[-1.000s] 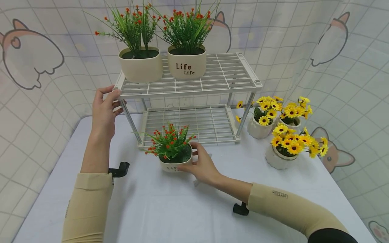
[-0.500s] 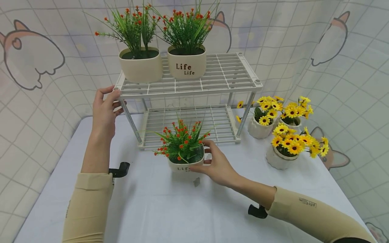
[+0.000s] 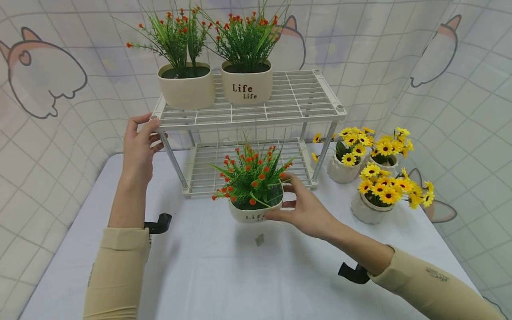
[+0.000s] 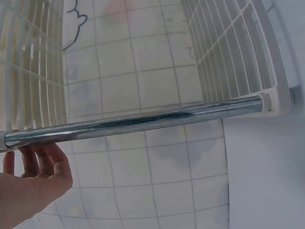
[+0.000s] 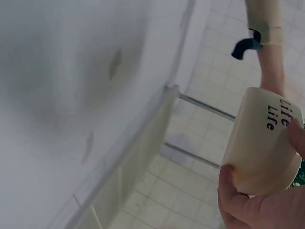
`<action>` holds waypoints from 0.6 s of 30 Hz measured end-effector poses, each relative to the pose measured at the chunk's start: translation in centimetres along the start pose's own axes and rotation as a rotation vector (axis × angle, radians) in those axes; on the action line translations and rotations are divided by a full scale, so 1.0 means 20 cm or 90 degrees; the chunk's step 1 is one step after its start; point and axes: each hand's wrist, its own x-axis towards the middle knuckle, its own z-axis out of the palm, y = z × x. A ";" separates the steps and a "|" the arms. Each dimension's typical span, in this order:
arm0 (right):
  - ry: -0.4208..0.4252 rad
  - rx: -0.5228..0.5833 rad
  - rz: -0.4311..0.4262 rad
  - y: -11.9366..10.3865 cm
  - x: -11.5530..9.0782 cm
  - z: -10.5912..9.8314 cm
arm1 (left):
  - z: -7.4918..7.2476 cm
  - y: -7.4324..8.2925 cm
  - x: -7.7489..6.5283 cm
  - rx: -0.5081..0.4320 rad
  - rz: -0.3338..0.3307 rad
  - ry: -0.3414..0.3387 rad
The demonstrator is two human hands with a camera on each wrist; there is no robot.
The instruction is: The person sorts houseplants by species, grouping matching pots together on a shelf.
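Observation:
My right hand grips the right end of a cream oval flowerpot lettered "Life", thumb on its front. Small red flowers and green leaves fill it. The pot is held above the white tablecloth, before the lower shelf, its shadow below. In the right wrist view the pot shows its side and base between thumb and fingers. My left hand holds the front left corner of a white two-tier wire rack. In the left wrist view its fingers curl under the top end of a metal post.
Two similar cream pots, a left one and a lettered one, stand on the rack's top tier. The lower shelf lies behind the held pot. Several white pots of yellow flowers stand right of the rack. A patterned curtain hangs behind.
My right hand has lifted the flowerpot and carried it to the right, and its shadow now lies apart below it. The left hand keeps its hold on the rack corner.

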 end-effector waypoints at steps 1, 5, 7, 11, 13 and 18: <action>0.001 -0.003 -0.009 -0.02 0.00 -0.01 | 0.00 0.00 0.00 -0.001 0.000 0.001; 0.007 -0.020 -0.037 -0.10 -0.01 -0.06 | 0.00 0.01 0.00 -0.006 0.001 0.001; 0.009 -0.030 -0.042 -0.13 -0.02 -0.08 | 0.00 0.01 0.00 -0.005 0.002 0.001; 0.016 -0.036 -0.042 -0.20 -0.03 -0.13 | 0.00 0.01 0.00 -0.001 0.003 0.002; 0.021 -0.029 -0.037 -0.24 -0.03 -0.15 | 0.00 0.01 -0.01 0.002 0.002 0.003; 0.048 -0.037 -0.049 -0.33 -0.04 -0.22 | 0.00 0.01 -0.01 0.007 0.001 0.004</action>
